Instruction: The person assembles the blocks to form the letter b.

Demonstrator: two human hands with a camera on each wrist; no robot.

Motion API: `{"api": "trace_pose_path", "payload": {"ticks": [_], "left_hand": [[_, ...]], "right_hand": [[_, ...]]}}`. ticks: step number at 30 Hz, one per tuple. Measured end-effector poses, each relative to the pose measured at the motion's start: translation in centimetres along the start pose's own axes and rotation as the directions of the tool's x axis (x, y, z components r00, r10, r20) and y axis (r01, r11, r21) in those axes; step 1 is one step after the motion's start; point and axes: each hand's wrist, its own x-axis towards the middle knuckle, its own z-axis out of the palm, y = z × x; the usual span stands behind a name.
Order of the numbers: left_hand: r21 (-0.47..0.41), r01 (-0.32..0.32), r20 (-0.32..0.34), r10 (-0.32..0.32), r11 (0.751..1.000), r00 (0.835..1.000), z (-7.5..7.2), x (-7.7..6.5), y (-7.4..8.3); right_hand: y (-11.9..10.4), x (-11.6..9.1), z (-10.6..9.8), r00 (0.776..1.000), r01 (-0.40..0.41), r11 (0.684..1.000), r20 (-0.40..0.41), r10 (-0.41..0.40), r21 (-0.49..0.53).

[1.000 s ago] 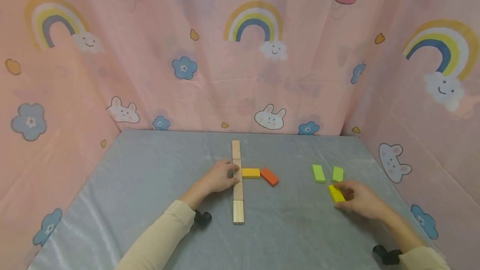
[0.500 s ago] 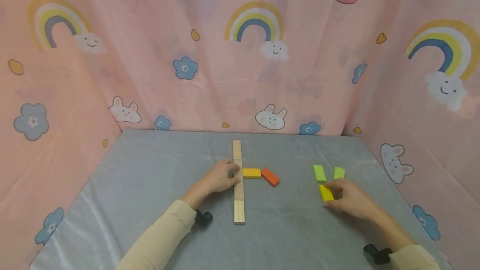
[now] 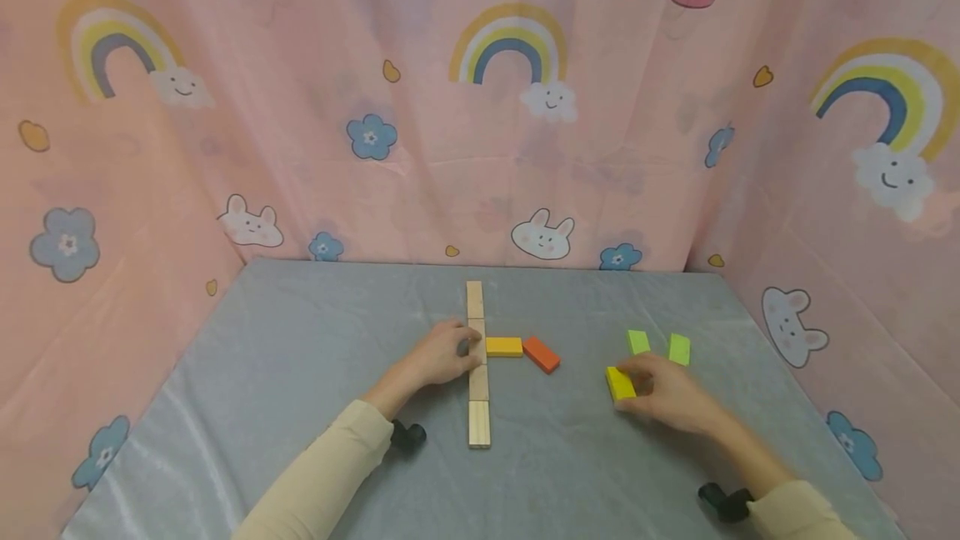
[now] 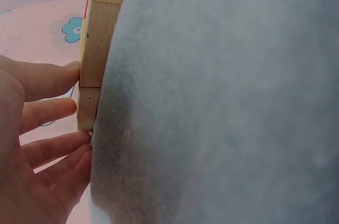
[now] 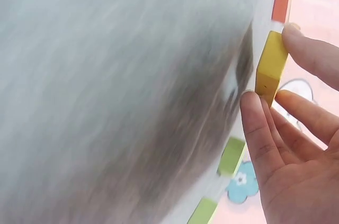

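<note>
Plain wooden blocks (image 3: 479,423) lie end to end in a straight row running away from me. My left hand (image 3: 442,354) rests its thumb and fingertips on one of the middle blocks (image 4: 98,44). A yellow block (image 3: 621,384) is pinched between the thumb and fingers of my right hand (image 3: 675,394), low over the table. In the right wrist view this yellow block (image 5: 272,62) is held tilted. An orange-yellow block (image 3: 504,347) abuts the wooden row's right side. At its far end, an orange-red block (image 3: 542,354) sits angled, touching its corner.
Two light green blocks, one (image 3: 638,341) partly behind my right hand and another (image 3: 679,349) to its right, lie on the grey cloth-covered table (image 3: 337,298). A pink patterned curtain (image 3: 450,173) surrounds the table's back and sides. Dark devices (image 3: 408,437) hang at both wrists.
My right hand has slid left with the yellow block, passing in front of the green blocks towards the orange-red one. The left hand has stayed on the wooden row.
</note>
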Motion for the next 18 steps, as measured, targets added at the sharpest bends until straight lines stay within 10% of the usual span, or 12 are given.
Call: {"api": "trace_pose_path", "payload": {"ticks": [18], "left_hand": [[-0.016,-0.003,-0.011,0.003,1.000,1.000,-0.1,-0.1,0.1]], "right_hand": [[-4.1,2.8,2.6,0.998,0.052,0.999,0.043,-0.052,-0.005]]}}
